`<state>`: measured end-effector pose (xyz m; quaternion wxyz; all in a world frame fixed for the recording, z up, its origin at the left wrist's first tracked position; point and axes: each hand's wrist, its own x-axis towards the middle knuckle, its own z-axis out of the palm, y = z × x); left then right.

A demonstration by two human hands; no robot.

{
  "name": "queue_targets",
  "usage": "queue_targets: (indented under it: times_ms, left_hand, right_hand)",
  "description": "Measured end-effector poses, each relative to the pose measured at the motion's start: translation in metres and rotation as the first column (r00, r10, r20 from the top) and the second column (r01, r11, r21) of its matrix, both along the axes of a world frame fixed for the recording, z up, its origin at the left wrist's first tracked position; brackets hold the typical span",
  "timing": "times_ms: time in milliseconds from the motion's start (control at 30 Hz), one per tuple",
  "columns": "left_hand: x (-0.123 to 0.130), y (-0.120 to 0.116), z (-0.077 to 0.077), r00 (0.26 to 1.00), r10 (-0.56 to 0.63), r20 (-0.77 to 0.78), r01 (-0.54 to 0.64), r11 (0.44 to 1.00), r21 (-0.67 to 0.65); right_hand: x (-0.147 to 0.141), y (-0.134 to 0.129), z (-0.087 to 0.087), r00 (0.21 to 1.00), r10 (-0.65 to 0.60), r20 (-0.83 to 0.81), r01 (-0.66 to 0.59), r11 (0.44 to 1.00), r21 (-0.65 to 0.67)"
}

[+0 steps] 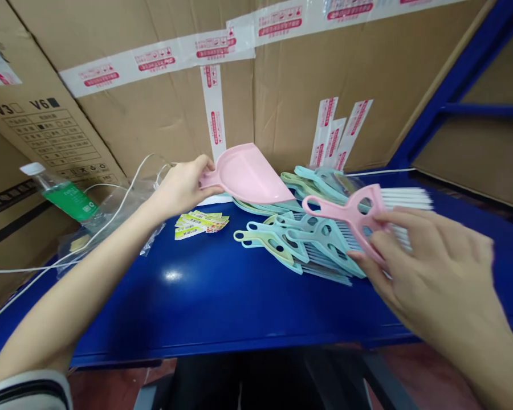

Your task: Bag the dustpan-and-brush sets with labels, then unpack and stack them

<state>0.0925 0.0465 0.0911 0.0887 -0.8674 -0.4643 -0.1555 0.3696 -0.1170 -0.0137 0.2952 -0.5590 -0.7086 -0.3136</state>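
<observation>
Pink plastic dustpan [245, 173] was held at 12 o'clock in the head view, its handle end gripped by the left hand [179, 188], fingers curled around it. Right hand [436, 273], at 4 o'clock, pinched the pink hand brush [350, 219] between thumb and slightly spread fingers. Pale teal brushes [308, 245] lay heaped on the blue tabletop [196, 307], yellow sachets [200, 225] just beside them; a tilted water bottle [62, 193] lay at 10 o'clock.
</observation>
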Motion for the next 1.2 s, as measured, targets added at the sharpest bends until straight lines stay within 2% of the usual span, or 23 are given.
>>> queue_targets:
  times_ms: [67, 133, 233, 300, 367, 400, 433, 467, 567, 667, 767, 933, 1200]
  left_hand:
    - [0.014, 0.022, 0.001, 0.999, -0.001, -0.055, -0.002, 0.998, -0.056]
    - [0.029, 0.040, 0.000, 0.991, -0.014, -0.130, -0.001, 0.993, -0.116]
    - [0.045, 0.059, -0.003, 0.980, -0.039, -0.195, 0.005, 0.985, -0.172]
    - [0.053, 0.066, -0.001, 0.972, -0.053, -0.228, 0.007, 0.981, -0.196]
    - [0.058, 0.070, 0.002, 0.962, -0.066, -0.263, 0.008, 0.976, -0.217]
    - [0.061, 0.071, 0.005, 0.956, -0.074, -0.282, 0.008, 0.973, -0.229]
    - [0.063, 0.071, 0.008, 0.950, -0.082, -0.302, 0.007, 0.971, -0.240]
    - [0.066, 0.072, 0.010, 0.942, -0.089, -0.322, 0.005, 0.968, -0.251]
    - [0.073, 0.072, 0.016, 0.920, -0.104, -0.379, -0.005, 0.961, -0.277]
    - [0.079, 0.074, 0.019, 0.899, -0.112, -0.423, -0.015, 0.958, -0.285]
    - [0.083, 0.077, 0.021, 0.881, -0.121, -0.458, -0.018, 0.958, -0.287]
    - [0.088, 0.080, 0.023, 0.858, -0.122, -0.499, -0.029, 0.959, -0.284]
    - [0.098, 0.077, 0.015, 0.842, -0.094, -0.531, -0.026, 0.976, -0.214]
  right_hand:
    - [0.013, 0.007, -0.010, 0.996, 0.001, 0.088, 0.002, 0.999, -0.035]
    - [0.023, 0.012, -0.018, 0.989, 0.090, 0.120, -0.074, 0.988, -0.132]
    - [0.039, 0.019, -0.015, 0.980, 0.195, -0.039, -0.196, 0.914, -0.354]
    - [0.048, 0.032, -0.001, 0.970, 0.139, -0.201, -0.216, 0.872, -0.440]
    - [0.054, 0.055, 0.016, 0.957, 0.022, -0.290, -0.162, 0.869, -0.468]
    - [0.055, 0.071, 0.024, 0.966, -0.070, -0.249, -0.060, 0.876, -0.478]
    - [0.055, 0.087, 0.029, 0.974, -0.152, -0.167, 0.042, 0.848, -0.528]
    - [0.053, 0.103, 0.032, 0.975, -0.179, -0.132, 0.080, 0.836, -0.542]
    - [0.044, 0.140, 0.028, 0.977, -0.206, -0.054, 0.139, 0.811, -0.569]
    - [0.034, 0.155, 0.014, 0.963, -0.268, 0.026, 0.236, 0.790, -0.567]
    - [0.028, 0.156, 0.006, 0.945, -0.312, 0.098, 0.312, 0.773, -0.552]
    - [0.025, 0.155, 0.004, 0.927, -0.325, 0.188, 0.374, 0.766, -0.523]
    - [0.031, 0.154, 0.004, 0.932, -0.298, 0.205, 0.360, 0.817, -0.450]
